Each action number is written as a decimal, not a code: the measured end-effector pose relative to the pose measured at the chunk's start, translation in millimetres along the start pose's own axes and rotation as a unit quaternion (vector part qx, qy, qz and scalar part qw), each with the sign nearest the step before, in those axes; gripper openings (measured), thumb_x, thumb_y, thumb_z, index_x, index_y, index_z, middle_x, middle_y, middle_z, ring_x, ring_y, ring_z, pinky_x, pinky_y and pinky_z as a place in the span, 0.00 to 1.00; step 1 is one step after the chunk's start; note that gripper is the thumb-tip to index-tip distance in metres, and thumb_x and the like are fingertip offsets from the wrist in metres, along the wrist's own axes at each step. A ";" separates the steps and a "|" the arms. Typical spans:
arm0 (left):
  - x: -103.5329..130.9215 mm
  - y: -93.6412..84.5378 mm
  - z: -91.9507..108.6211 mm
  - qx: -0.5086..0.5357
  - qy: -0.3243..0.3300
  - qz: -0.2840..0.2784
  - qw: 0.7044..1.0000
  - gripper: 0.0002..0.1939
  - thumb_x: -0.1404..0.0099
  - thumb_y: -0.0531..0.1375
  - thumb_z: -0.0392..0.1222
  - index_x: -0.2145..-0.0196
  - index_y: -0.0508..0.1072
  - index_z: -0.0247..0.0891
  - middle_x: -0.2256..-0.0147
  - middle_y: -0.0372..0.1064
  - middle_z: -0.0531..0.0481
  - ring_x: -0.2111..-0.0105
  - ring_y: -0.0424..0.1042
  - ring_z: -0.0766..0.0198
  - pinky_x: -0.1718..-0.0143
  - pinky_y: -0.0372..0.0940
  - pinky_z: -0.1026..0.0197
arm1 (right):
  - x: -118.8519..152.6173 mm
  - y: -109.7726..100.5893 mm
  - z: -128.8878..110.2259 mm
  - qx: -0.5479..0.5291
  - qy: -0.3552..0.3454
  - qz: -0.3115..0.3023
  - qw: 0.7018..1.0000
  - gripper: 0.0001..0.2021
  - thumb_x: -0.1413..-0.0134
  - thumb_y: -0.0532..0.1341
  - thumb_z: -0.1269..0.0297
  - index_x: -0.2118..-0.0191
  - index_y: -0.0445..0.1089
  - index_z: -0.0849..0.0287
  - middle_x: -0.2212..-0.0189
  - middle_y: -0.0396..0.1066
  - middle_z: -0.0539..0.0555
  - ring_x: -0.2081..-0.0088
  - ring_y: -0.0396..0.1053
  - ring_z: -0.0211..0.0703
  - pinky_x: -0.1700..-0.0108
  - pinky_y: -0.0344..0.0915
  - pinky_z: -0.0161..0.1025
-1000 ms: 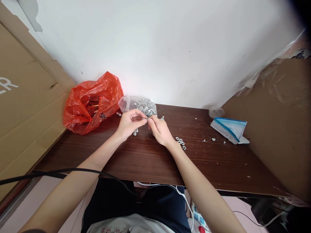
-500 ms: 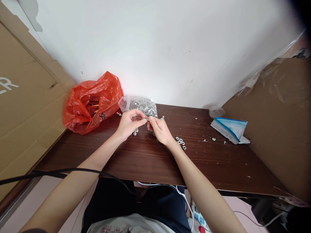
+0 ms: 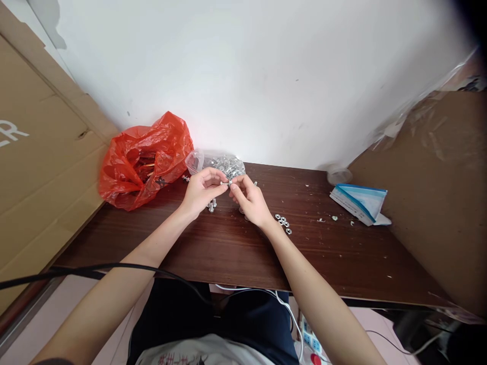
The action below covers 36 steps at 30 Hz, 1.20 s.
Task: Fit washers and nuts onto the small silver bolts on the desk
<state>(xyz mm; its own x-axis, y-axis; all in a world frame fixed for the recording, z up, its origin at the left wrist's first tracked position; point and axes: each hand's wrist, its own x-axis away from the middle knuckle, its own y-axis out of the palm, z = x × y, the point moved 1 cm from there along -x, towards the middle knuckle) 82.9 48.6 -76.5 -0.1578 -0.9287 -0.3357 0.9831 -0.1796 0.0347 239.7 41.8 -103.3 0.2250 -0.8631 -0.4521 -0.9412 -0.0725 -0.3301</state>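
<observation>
Fingertips of my left hand (image 3: 203, 191) pinch a small silver bolt (image 3: 224, 183) above the table. At the bolt's right end, my right hand (image 3: 250, 202) closes thumb and forefinger on a small metal piece, seemingly a nut; the fingertips partly hide it. Below my left hand several bolts (image 3: 212, 206) stand on the table. To the right of my right wrist lie several loose nuts (image 3: 282, 221). Behind both hands is a clear plastic container (image 3: 196, 161) with a heap of metal hardware (image 3: 230, 165). Another small metal part (image 3: 255, 183) shows just past my right knuckles.
A red plastic bag (image 3: 148, 157) sits at the back left beside a large cardboard box (image 3: 49, 132). On the right are a blue-and-white packet (image 3: 359, 203), a clear round cup (image 3: 339, 175) and another cardboard panel (image 3: 429, 167). A black cable (image 3: 125, 265) crosses above my left forearm.
My right fingers have shifted and opened slightly around the bolt's end, so more of the metal shows between the hands. My left hand stays nearly in place.
</observation>
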 end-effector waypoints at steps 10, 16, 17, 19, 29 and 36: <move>0.2 -0.6 -0.7 0.059 -0.053 -0.018 0.997 0.12 0.50 0.69 0.38 0.68 0.72 0.33 0.65 0.76 0.46 0.64 0.76 0.61 0.55 0.70 0.52 | -2.5 -1.8 7.3 -0.055 0.055 0.015 0.997 0.11 0.40 0.55 0.54 0.62 0.63 0.57 0.73 0.68 0.49 0.73 0.65 0.36 0.70 0.62 0.35; 0.4 -0.2 0.8 0.113 -0.090 -0.007 0.989 0.14 0.51 0.70 0.36 0.68 0.72 0.33 0.65 0.77 0.45 0.63 0.77 0.60 0.52 0.70 0.51 | -4.4 -2.1 9.0 -0.099 0.082 0.019 0.991 0.13 0.43 0.57 0.53 0.63 0.64 0.58 0.73 0.68 0.49 0.73 0.65 0.35 0.71 0.63 0.34; 0.5 0.0 1.5 0.119 -0.093 -0.004 0.988 0.13 0.52 0.70 0.36 0.68 0.73 0.33 0.66 0.77 0.45 0.63 0.77 0.60 0.52 0.70 0.50 | -4.4 -2.1 9.0 -0.102 0.085 0.021 0.991 0.13 0.43 0.57 0.53 0.63 0.64 0.58 0.73 0.68 0.49 0.73 0.65 0.35 0.71 0.63 0.34; 0.8 0.4 2.7 0.126 -0.098 0.002 0.987 0.13 0.52 0.70 0.36 0.67 0.75 0.32 0.66 0.77 0.44 0.61 0.77 0.58 0.51 0.70 0.50 | -4.4 -2.2 8.8 -0.103 0.089 0.023 0.990 0.13 0.43 0.57 0.53 0.63 0.64 0.58 0.73 0.68 0.49 0.73 0.65 0.35 0.71 0.64 0.34; 0.2 -0.4 0.7 0.131 -0.092 0.014 0.987 0.11 0.48 0.68 0.39 0.66 0.78 0.31 0.66 0.77 0.43 0.61 0.76 0.57 0.52 0.71 0.50 | -3.3 -0.4 6.4 -0.095 0.071 0.018 0.993 0.10 0.42 0.56 0.55 0.64 0.63 0.57 0.74 0.67 0.48 0.73 0.65 0.35 0.69 0.63 0.35; 0.0 -0.9 -1.6 0.122 -0.100 0.026 0.987 0.13 0.50 0.70 0.42 0.70 0.76 0.30 0.69 0.76 0.45 0.65 0.76 0.59 0.54 0.72 0.49 | -2.4 0.1 5.5 -0.070 0.065 0.007 0.995 0.10 0.42 0.56 0.55 0.65 0.63 0.57 0.74 0.67 0.48 0.73 0.65 0.36 0.69 0.63 0.36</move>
<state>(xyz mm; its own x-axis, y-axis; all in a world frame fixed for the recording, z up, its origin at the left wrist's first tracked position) 82.2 49.3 -78.0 -0.1463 -0.9799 -0.1359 0.9427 -0.1798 0.2810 240.4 46.6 -106.8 0.1850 -0.9211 -0.3427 -0.9721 -0.1202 -0.2017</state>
